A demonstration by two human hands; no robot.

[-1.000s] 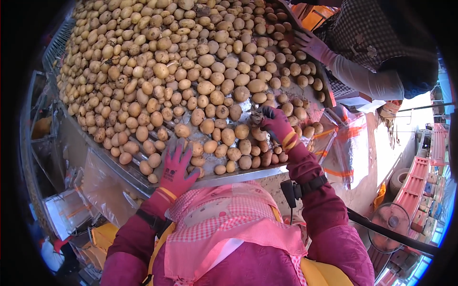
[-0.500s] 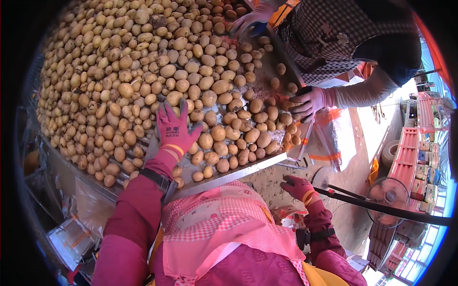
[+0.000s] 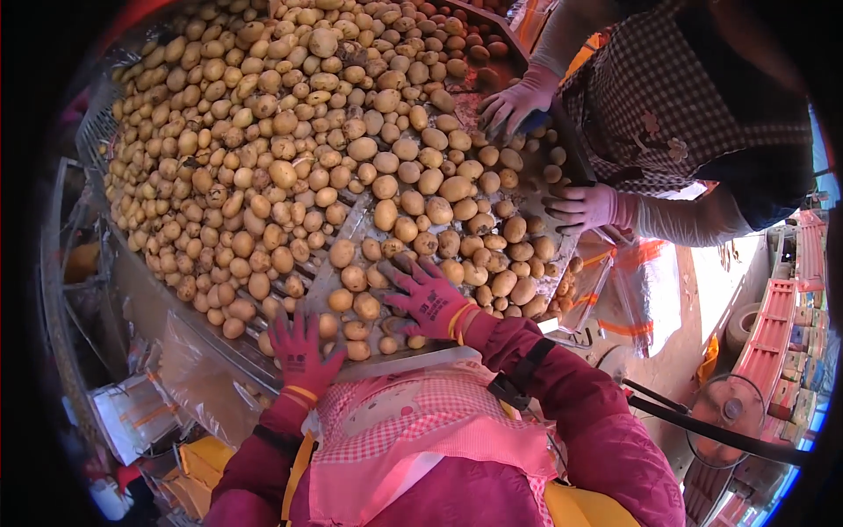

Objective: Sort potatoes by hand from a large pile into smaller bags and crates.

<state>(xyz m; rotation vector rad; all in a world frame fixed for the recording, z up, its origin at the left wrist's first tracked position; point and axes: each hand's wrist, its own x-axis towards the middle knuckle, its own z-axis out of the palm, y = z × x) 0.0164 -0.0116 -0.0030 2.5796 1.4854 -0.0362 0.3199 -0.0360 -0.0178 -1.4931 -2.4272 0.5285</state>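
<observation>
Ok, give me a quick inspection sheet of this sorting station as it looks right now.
Surface: metal sorting table, bare patches showing near its front edge.
Job's things: potatoes heaped thick across the table, thinner by the hands.
Clutter: clear plastic bags hanging below the front edge; bag with orange stripes at the right.
Hands: left hand in a red glove, spread flat at the table edge, holding nothing; right hand, red glove, open over potatoes.
Cables: black strap on the right sleeve; dark hose nearby.
Surroundings: co-worker's gloved hands at the table's right side; red crates far right.
</observation>
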